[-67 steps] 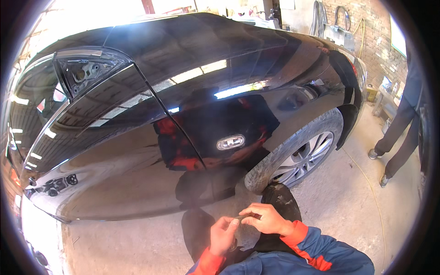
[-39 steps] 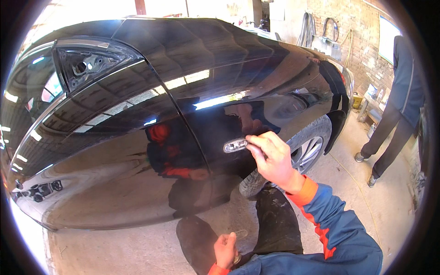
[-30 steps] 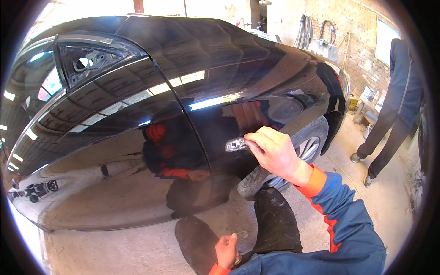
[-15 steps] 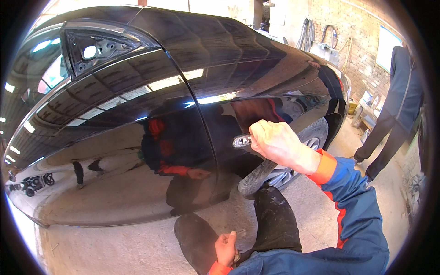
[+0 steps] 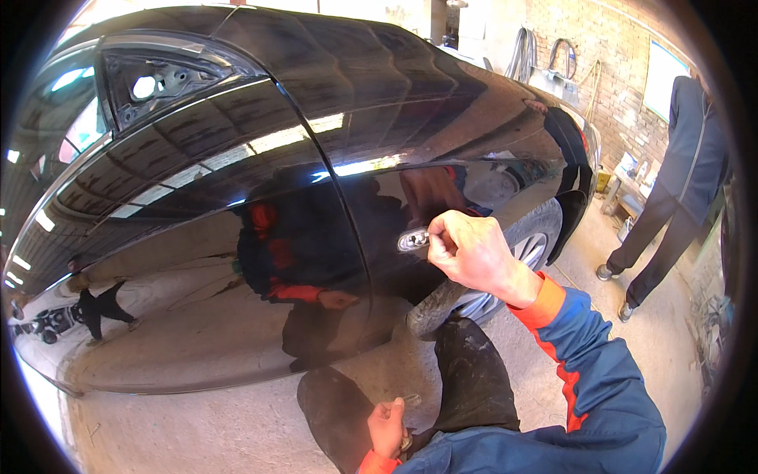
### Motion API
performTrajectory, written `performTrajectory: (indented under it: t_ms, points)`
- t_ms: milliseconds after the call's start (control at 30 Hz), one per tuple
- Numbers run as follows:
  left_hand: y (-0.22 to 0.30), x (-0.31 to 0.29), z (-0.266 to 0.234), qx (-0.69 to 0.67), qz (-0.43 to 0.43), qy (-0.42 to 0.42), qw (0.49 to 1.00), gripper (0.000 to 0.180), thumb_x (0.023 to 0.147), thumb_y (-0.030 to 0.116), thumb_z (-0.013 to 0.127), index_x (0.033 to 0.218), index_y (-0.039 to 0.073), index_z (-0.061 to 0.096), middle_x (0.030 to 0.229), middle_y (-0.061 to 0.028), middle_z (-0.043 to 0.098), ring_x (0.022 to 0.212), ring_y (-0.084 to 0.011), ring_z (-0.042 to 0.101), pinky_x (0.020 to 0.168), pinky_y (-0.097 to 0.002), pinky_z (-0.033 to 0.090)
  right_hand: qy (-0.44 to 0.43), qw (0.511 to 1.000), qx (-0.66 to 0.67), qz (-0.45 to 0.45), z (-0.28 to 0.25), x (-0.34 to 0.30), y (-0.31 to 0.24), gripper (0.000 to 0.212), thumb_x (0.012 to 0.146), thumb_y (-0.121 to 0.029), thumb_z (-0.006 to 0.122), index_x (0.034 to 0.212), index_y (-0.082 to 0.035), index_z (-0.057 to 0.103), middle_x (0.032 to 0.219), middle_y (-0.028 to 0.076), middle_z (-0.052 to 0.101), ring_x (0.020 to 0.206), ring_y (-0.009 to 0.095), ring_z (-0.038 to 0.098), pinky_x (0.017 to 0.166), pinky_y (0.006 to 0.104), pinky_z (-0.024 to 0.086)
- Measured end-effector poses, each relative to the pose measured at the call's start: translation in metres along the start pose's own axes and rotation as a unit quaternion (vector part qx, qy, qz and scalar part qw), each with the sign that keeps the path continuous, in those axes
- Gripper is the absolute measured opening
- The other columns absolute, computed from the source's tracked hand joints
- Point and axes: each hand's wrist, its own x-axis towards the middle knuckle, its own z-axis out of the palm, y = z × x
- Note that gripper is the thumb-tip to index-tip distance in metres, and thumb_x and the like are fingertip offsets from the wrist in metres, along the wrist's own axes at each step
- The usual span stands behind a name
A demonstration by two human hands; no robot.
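A glossy black car (image 5: pixel 237 316) fills the left and middle, its door seam running down to the left of my hands. A small oval side indicator lamp (image 5: pixel 412 240) with a pale rim shows on the fender, above and left of the front wheel (image 5: pixel 533 251). My right hand (image 5: pixel 474 251) is closed, thumb and forefinger pinching at the lamp's right end; the fingers cover that end. Low down by my knees, my left hand (image 5: pixel 387 428) is closed with its thumb up. Something small shows at its fingers, too indistinct to name.
A person (image 5: pixel 685 174) in dark clothes stands at the right, beyond the car's front. Behind, cables (image 5: pixel 523 55) hang on a brick wall (image 5: pixel 612 71), with a low bench (image 5: pixel 629 189) carrying containers below. My knees (image 5: pixel 474 371) are close to the car's side.
My right hand has shifted slightly left and its fingers have turned at the lamp. My left hand stays by my knees. The standing person has shifted a little.
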Motion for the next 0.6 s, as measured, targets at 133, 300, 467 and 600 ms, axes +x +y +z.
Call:
performTrajectory:
  t_ms: [133,300,467,600]
  points:
    - [-0.001,0.001,0.0,0.003,-0.005,0.001,1.0,0.031,0.101,0.026,0.072,0.091,-0.001,0.062,0.062,-0.0026,0.059,0.04,-0.0092,0.048,0.037,-0.0269,0.037,-0.004,0.997,0.056,0.047,-0.003,-0.003,0.001,0.014,0.083,-0.002,0.076,0.092,-0.005,0.065,0.075,0.009,0.066,0.063,0.025,0.068,0.058,0.0345,0.054]
    - [-0.002,0.001,0.001,0.001,-0.005,0.0,1.0,0.03,0.101,0.025,0.072,0.091,-0.001,0.062,0.06,-0.0023,0.058,0.039,-0.0091,0.048,0.037,-0.0268,0.037,0.003,1.0,-0.014,0.005,-0.015,0.0,0.003,0.013,0.085,-0.002,0.076,0.096,-0.006,0.068,0.085,0.008,0.065,0.072,0.027,0.069,0.062,0.0352,0.055]
    - [0.0,0.0,0.002,0.003,-0.013,0.002,1.0,0.029,0.102,0.025,0.072,0.091,-0.001,0.062,0.06,-0.0019,0.058,0.039,-0.0089,0.047,0.037,-0.0265,0.037,-0.031,0.997,-0.035,-0.06,-0.018,0.008,-0.002,0.015,0.083,-0.003,0.076,0.096,-0.006,0.07,0.089,0.008,0.062,0.077,0.028,0.068,0.062,0.0367,0.056]
    - [0.0,0.0,0.003,0.001,-0.02,0.005,1.0,0.03,0.101,0.025,0.072,0.091,-0.001,0.062,0.06,-0.0018,0.058,0.039,-0.0086,0.047,0.038,-0.0264,0.037,-0.054,0.996,-0.028,-0.071,-0.017,0.014,-0.005,0.015,0.082,-0.001,0.076,0.096,-0.004,0.07,0.09,0.008,0.062,0.081,0.028,0.067,0.065,0.0369,0.056]
